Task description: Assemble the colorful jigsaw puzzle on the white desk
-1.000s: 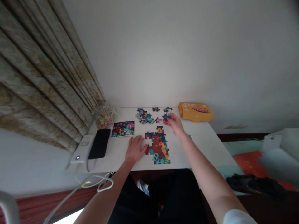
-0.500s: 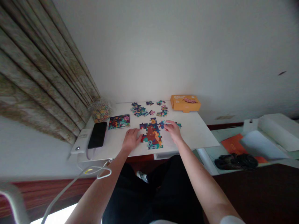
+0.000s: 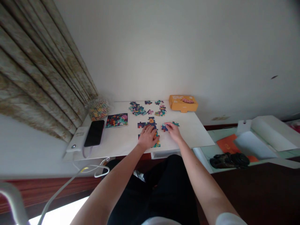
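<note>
- Shifted since half a second ago: the left hand (image 3: 147,137), then beside the puzzle (image 3: 152,120), now lies across it, while the right hand (image 3: 173,129) sits a little farther from the puzzle's right edge.
- Left hand open, palm down, its fingers spread over the puzzle's middle (much of the design is hidden beneath them).
- Right hand gripping a blue piece (image 3: 164,127) at the fingertips, low over or on the desk (image 3: 193,134); whether the piece touches the surface cannot be told.
- Puzzle, partly joined, near the desk's front edge, with the blue piece to its right, apart from it.
- Green piece (image 3: 175,124) just beyond the right hand.
- Far side of the desk: a pile (image 3: 137,109) of loose pieces at left, a dark piece (image 3: 148,102) near the wall (image 3: 150,56), a pink piece (image 3: 150,111) between groups, and a cluster (image 3: 161,109) at right.
- Yellow box (image 3: 183,103) at the far right corner, against the wall.
- Colourful card (image 3: 116,120) left of the puzzle; left of that, a phone (image 3: 94,133) (screen dark), with a clear bag (image 3: 98,107) of small bright bits behind.
</note>
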The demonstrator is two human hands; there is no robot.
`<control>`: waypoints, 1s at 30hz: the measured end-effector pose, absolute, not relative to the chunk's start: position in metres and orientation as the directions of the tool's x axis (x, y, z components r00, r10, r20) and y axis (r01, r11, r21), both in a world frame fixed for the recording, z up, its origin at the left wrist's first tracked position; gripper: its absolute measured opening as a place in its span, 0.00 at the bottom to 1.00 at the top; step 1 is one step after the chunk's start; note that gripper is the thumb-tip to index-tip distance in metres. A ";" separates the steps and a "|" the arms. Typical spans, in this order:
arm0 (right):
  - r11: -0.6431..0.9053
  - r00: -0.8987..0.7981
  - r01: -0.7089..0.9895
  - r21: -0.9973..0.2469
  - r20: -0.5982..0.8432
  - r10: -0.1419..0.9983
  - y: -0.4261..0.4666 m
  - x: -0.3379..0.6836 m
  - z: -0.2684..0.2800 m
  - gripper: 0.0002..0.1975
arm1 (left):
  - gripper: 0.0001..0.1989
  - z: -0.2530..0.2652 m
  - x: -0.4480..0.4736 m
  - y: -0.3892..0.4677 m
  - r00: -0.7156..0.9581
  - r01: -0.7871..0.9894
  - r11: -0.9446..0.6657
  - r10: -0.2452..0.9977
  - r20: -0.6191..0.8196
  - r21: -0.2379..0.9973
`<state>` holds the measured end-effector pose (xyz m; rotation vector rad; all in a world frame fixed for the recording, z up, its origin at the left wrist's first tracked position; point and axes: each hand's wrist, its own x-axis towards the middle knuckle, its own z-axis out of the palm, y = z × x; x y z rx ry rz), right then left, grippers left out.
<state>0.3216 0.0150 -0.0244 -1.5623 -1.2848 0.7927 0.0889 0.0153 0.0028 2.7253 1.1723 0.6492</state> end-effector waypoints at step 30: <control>-0.017 -0.202 0.519 -0.855 -0.141 0.969 0.062 0.327 -0.003 0.15 | 0.17 -0.003 0.094 0.017 0.568 0.686 -0.644 0.765 0.304 0.338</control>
